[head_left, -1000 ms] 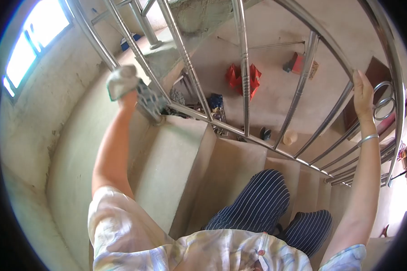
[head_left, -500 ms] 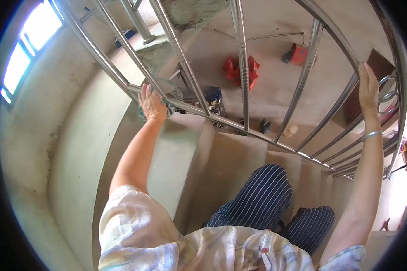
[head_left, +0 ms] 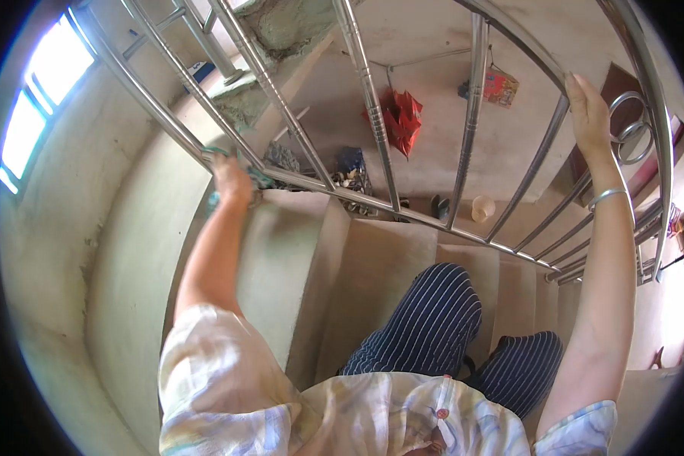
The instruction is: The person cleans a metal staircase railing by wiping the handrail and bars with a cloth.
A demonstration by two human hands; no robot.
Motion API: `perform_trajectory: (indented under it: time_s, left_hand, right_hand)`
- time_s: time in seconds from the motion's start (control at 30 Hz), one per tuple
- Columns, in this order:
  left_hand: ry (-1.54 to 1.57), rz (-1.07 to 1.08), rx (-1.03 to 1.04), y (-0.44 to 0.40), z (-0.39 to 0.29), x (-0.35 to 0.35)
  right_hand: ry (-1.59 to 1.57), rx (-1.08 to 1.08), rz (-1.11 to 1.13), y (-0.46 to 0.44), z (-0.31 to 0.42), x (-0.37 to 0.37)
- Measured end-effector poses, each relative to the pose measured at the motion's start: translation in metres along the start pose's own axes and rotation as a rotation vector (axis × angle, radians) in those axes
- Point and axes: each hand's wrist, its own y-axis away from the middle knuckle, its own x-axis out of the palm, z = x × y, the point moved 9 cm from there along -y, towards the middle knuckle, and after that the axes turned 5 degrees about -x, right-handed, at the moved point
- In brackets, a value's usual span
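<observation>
My left hand is closed on a green patterned cloth, pressed around the lower rail of a metal stair railing. The cloth shows on both sides of that hand, and the fingertips are blurred. On the right, my right hand, with a bangle at the wrist, grips the curved upper rail; its fingers are partly hidden behind the metal. Steel balusters run between the two rails.
Concrete steps descend to the right under my striped trouser legs. Beyond the railing, a red bag and a colourful box hang by the wall. A pale bucket stands below. A bright window is at the upper left.
My left hand has slid left and slightly down along the lower rail with the cloth. My right hand keeps its hold on the upper rail; the view has shifted a little.
</observation>
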Motion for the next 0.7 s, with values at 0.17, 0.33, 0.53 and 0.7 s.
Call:
perform_trajectory:
  time_s: [0.17, 0.33, 0.53, 0.7]
  left_hand:
    - [0.399, -0.054, -0.022, 0.050, -0.030, -0.016]
    - [0.476, 0.089, -0.139, 0.074, -0.040, -0.027]
    - [0.418, -0.012, 0.318, 0.063, -0.085, -0.064]
    - [0.011, -0.104, 0.692, 0.062, -0.116, -0.017]
  right_hand:
    - [-0.020, 0.069, 0.031, 0.001, -0.003, 0.003]
    - [-0.028, -0.002, 0.013, -0.001, -0.002, 0.002]
    - [-0.037, -0.064, -0.042, 0.000, -0.004, 0.001]
    - [-0.016, 0.074, 0.115, -0.001, -0.013, 0.005]
